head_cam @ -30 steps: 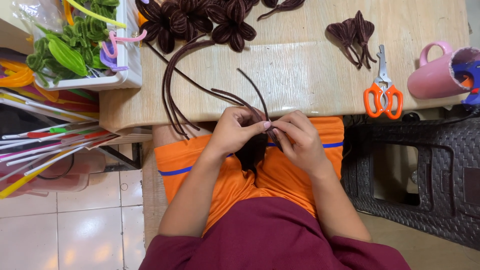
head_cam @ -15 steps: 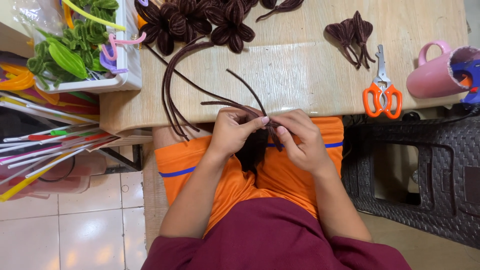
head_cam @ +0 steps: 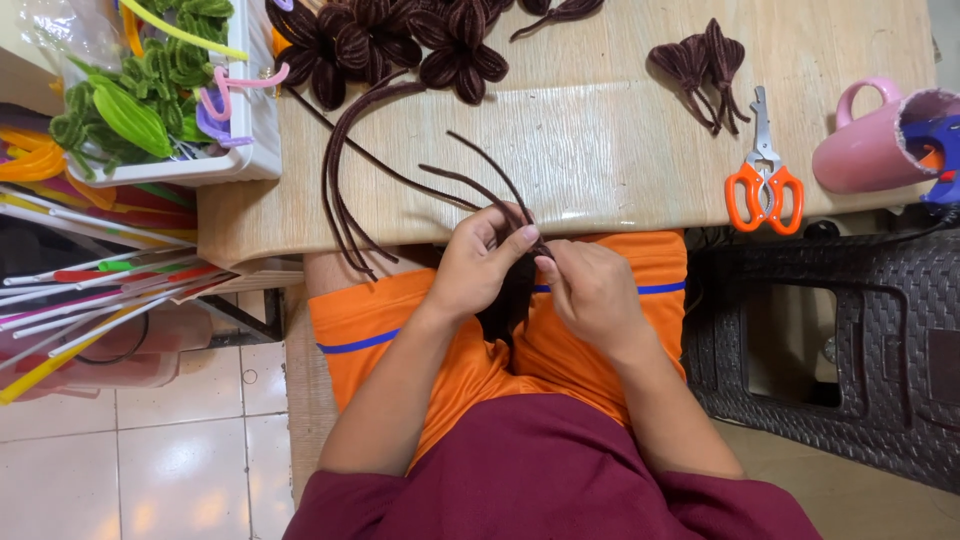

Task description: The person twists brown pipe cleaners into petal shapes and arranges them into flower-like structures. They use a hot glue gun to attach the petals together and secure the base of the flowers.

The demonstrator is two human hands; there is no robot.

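Over the lap, at the tabletop [head_cam: 600, 150] edge, the left hand [head_cam: 478, 265] and right hand [head_cam: 590, 290] pinch one dark brown stem bundle [head_cam: 510, 290] between closed fingertips. Its fuzzy stems still stick out loose, so the piece looks half-made. Finished brown flowers [head_cam: 400, 40] lie farther back, scissors [head_cam: 763, 185] to the right.

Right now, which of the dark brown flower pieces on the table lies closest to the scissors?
The small brown petal cluster at the right, lying alone just up-left of the orange-handled scissors; the other flowers are grouped near the white tray.
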